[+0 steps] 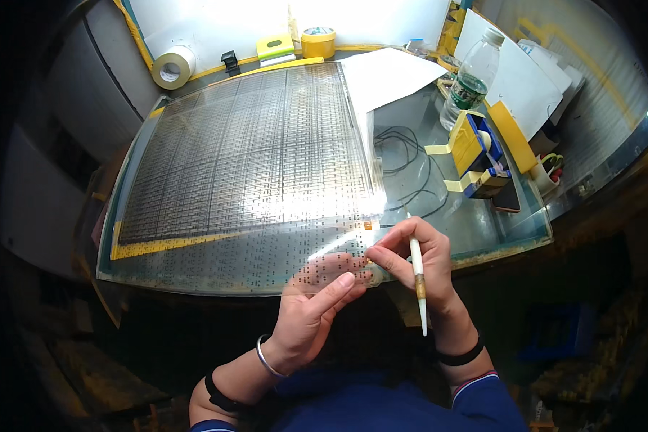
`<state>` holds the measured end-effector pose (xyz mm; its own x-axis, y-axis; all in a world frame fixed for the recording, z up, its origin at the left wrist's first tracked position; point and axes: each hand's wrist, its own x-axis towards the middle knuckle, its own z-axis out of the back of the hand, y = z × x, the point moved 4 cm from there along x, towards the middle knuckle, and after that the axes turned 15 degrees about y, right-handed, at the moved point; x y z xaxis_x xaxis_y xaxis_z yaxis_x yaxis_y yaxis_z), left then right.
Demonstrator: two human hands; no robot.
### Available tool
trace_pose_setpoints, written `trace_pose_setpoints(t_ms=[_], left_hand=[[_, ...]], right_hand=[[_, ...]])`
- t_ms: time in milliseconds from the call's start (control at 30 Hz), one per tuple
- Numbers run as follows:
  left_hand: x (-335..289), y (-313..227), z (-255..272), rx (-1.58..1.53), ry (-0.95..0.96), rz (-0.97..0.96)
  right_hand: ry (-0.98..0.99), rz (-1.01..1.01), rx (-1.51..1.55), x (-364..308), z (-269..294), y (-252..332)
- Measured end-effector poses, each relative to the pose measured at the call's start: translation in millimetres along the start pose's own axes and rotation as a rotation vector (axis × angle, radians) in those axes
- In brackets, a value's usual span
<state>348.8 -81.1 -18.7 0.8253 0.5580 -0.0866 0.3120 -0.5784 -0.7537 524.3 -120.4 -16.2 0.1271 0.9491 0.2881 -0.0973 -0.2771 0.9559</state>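
While your right hand (410,259) grips the slim white pen-shaped tool (417,277) and pinches a small piece at the near edge of the large clear dotted film sheet (252,165), your left hand (317,302) lies open and flat, steadying it, so the placing step seems underway and next needs fine alignment.

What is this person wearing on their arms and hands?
Both hands are bare, with no gloves. The left hand has a thin silver bangle at the wrist and a black band further up. The right hand has a black wristband above a dark blue cuff with red-and-white trim.

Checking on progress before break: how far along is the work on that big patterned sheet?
Hard to judge. The patterned sheet lies flat on the glass table. Both hands work its near corner: left hand underneath, right hand pinching the edge, holding a white pen tool. The rest looks untouched.
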Motion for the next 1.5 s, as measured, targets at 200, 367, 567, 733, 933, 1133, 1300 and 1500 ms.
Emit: trace_pose_setpoints(t_ms=[200,367,567,733,933,1133,1300,1500], left_hand=[[0.3,1.2,4.2,0.008,-0.031,0.043],[1.1,1.7,2.9,0.008,-0.034,0.031],[2.5,-0.7,0.1,0.009,0.020,0.023],[3.0,-0.8,2.1,0.016,0.025,0.037],[3.5,-1.9,0.8,0.020,0.019,0.045],[3.4,0.7,5.8,0.010,0.065,0.028],[3.0,0.6,5.4,-0.002,0.068,0.024],[3.2,-0.7,3.7,0.000,0.059,0.030]], right_hand=[[-0.004,0.025,-0.031,-0.6,-1.9,1.4],[0.032,0.013,-0.017,-1.3,-2.4,3.1],[0.044,0.018,0.013,-2.8,-2.7,1.5],[0.051,0.017,0.042,-3.6,-2.9,0.9],[0.055,0.033,0.045,-4.0,-3.7,-2.2],[0.061,0.039,0.026,-5.0,-3.4,-2.7],[0.056,0.052,0.011,-5.1,-3.9,-3.2],[0.050,0.042,0.015,-4.9,-3.9,-1.3]])
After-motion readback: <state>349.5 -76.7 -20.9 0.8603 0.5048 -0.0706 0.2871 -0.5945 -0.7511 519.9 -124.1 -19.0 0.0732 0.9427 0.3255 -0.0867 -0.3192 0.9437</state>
